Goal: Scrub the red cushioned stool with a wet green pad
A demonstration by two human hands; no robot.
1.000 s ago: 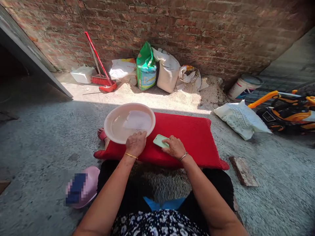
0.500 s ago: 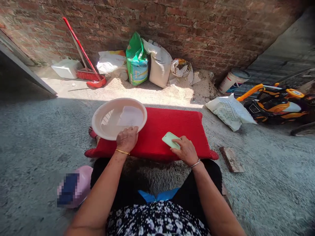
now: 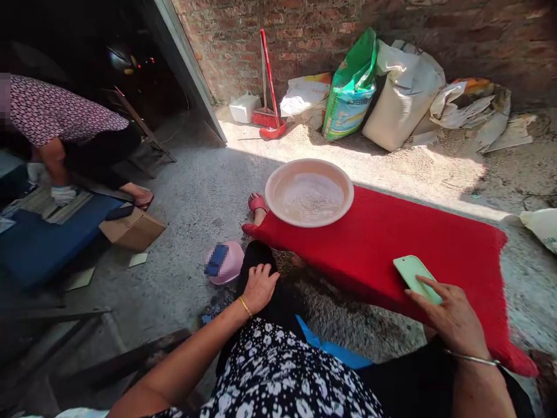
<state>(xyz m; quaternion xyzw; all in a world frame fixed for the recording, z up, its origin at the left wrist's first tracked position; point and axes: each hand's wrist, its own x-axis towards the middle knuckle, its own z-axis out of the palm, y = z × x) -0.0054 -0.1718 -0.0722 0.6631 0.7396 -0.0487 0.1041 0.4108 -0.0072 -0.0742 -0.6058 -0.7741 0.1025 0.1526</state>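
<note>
My left hand [image 3: 261, 287] rests on my black-trousered left thigh, fingers spread and holding nothing. A light green phone [image 3: 418, 277] is on the red cloth, with my right hand [image 3: 456, 319] gripping its near end. The thumb is at its edge and the index finger lies over its face. At the far left end of the red cloth-covered bench [image 3: 383, 232] stands a pale pink basin [image 3: 270, 200] of water. Something whitish under the water [image 3: 311, 194] is blurred by ripples.
At left, another person [image 3: 65, 110] in white gloves bends over papers on a blue surface [image 3: 56, 238], beside a cardboard box [image 3: 134, 227]. A pink stool-like thing [image 3: 235, 261] stands near my left knee. Sacks [image 3: 404, 93], a broom and a red dustpan [image 3: 273, 132] line the brick wall.
My left hand has left the basin's rim and moved back to my thigh. The view has swung left, bringing the other person into sight. My right hand stays at the phone.
</note>
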